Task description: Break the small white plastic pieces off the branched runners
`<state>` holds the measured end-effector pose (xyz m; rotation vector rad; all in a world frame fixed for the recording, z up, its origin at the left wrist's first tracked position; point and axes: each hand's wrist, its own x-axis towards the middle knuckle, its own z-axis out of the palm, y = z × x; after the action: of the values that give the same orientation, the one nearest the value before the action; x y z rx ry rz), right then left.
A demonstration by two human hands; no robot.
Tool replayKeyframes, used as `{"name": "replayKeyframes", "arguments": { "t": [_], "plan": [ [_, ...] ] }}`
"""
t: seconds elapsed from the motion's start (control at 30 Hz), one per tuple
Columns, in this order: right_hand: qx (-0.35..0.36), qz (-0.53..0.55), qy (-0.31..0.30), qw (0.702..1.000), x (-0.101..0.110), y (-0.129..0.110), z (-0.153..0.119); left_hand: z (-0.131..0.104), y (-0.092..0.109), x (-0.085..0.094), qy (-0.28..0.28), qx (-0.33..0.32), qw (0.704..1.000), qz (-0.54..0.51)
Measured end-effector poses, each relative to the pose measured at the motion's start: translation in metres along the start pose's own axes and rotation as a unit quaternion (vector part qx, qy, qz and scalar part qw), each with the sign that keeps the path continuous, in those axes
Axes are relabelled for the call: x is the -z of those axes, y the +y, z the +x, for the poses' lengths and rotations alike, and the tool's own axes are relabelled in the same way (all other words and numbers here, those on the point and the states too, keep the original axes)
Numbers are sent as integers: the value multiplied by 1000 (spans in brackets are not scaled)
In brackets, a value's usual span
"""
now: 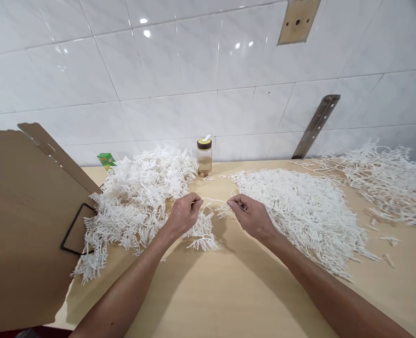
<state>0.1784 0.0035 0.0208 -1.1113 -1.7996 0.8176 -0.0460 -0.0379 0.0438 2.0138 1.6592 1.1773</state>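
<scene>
A thin white branched plastic strand [215, 201] stretches between my two hands above the table. My left hand [185, 213] pinches its left end, and my right hand [252, 217] pinches the right end. Something small and dark shows among the fingers of my right hand, too small to name. Below the strand lies a small clump of white branched pieces [201, 230]. To the left of my left hand is a big fluffy heap of such pieces [141, 192]. A flatter pile of thin white pieces [299, 211] lies right beside my right hand.
A clear jar with a dark and yellow lid [204, 157] stands near the tiled wall. Cardboard [25, 225] and a black wire frame [74, 230] are at left, a green box [105, 160] behind. Longer white strands [391, 178] lie far right, near a metal bar [316, 126].
</scene>
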Motion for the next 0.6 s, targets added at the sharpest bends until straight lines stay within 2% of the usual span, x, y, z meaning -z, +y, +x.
{"name": "replayKeyframes", "arguments": {
  "t": [0.13,0.2,0.3,0.43,0.5,0.6],
  "plan": [
    [-91,193,-11,977,-2,2,4,4,-1,-1,23,106,988,-113],
    [-114,245,-21,963,-2,1,6,6,-2,-7,45,146,978,-141],
    [-160,217,-80,960,-4,-4,6,8,-3,-19,94,162,968,-165],
    [-175,147,-176,958,-15,-7,2,7,6,-34,127,120,966,-189],
    [-149,134,-189,961,-21,-6,1,5,12,-40,119,100,967,-201],
    [-107,131,-177,969,-25,-2,-2,5,14,-40,95,94,969,-206]
  ]
}}
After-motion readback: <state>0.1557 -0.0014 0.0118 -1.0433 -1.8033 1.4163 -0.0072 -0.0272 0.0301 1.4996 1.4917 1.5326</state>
